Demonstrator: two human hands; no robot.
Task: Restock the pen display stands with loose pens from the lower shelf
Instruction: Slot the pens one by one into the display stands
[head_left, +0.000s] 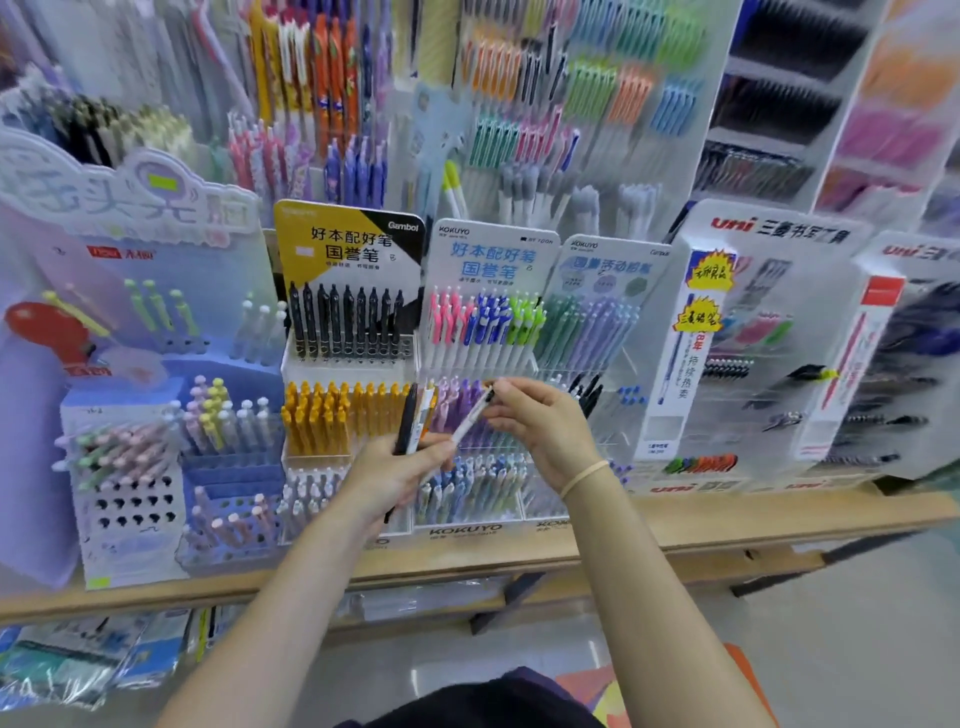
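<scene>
My left hand (395, 475) grips a small bundle of pens (411, 418), one black and others white and orange, upright in front of the tiered display stands. My right hand (540, 423) pinches the upper end of a white pen (471, 420) that slants down towards the left hand. Both hands hover before the Kokuyo stand (467, 530), whose rows hold purple pens (457, 397) and pastel pens. To its left, a stand holds black pens (345, 319) above orange pens (332, 415).
A wooden shelf edge (727, 519) carries the stands. A white-and-blue perforated holder (130, 499) stands at left, Uni display boxes (769, 338) at right. Packaged stock (78, 660) lies on the lower shelf. Hanging pens fill the back wall.
</scene>
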